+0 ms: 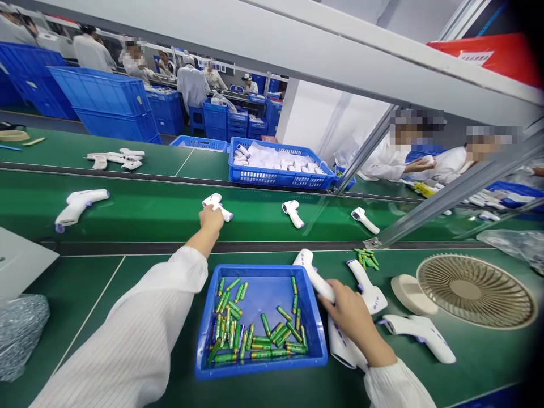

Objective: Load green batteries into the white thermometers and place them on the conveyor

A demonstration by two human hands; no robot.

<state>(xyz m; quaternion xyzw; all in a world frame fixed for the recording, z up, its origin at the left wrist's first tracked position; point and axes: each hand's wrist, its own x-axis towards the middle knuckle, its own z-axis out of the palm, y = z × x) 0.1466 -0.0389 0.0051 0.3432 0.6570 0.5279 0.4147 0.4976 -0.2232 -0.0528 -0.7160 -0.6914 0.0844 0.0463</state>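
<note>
Two white gun-shaped thermometers are being handled: the far thermometer (217,205) is lying on the green conveyor belt (148,212), the left hand (211,219) closing around its grip; the near thermometer (313,275) is sitting beside the blue battery tray (204,345), the right hand (351,317) gripping it.

Tray (204,345) of batteries (255,331) front centre. Thermometers (419,334) right of tray, fan (476,290) further right. Conveyor (148,212) behind tray, thermometers spaced along it. Basket (278,177) behind conveyor. Loose batteries (366,259) behind right thermometers.
</note>
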